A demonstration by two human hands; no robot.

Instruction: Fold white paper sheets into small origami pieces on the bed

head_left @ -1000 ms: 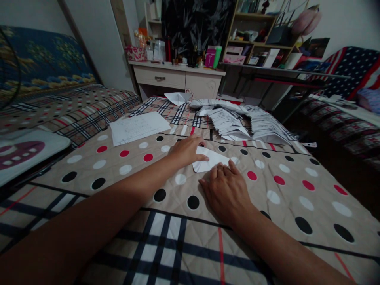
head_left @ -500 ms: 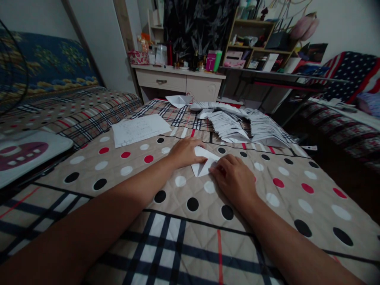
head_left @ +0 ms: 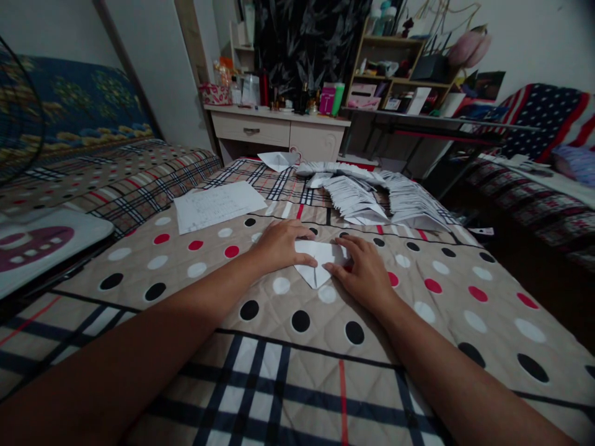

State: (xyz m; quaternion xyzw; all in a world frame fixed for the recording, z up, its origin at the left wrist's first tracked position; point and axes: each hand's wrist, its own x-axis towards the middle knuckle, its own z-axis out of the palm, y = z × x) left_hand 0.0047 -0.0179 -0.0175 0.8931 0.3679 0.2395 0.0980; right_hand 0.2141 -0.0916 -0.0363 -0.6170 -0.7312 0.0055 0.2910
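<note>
A small folded white paper (head_left: 318,263) lies on the dotted quilt (head_left: 418,310) in front of me, its point turned toward me. My left hand (head_left: 279,244) presses down on the paper's left side with fingers flat. My right hand (head_left: 365,269) rests on its right side, fingertips on the fold. Both hands pin the paper to the bed.
Rows of folded white papers (head_left: 372,195) fan out farther back. A flat written sheet (head_left: 216,204) lies back left, and one folded piece (head_left: 277,159) sits at the bed's far edge. A dresser (head_left: 279,127) and shelves stand behind. A white pad (head_left: 41,238) lies at left.
My right hand slid forward from below the paper onto its right side. The paper has been folded narrower, into a pointed shape. My left hand stayed on its left edge.
</note>
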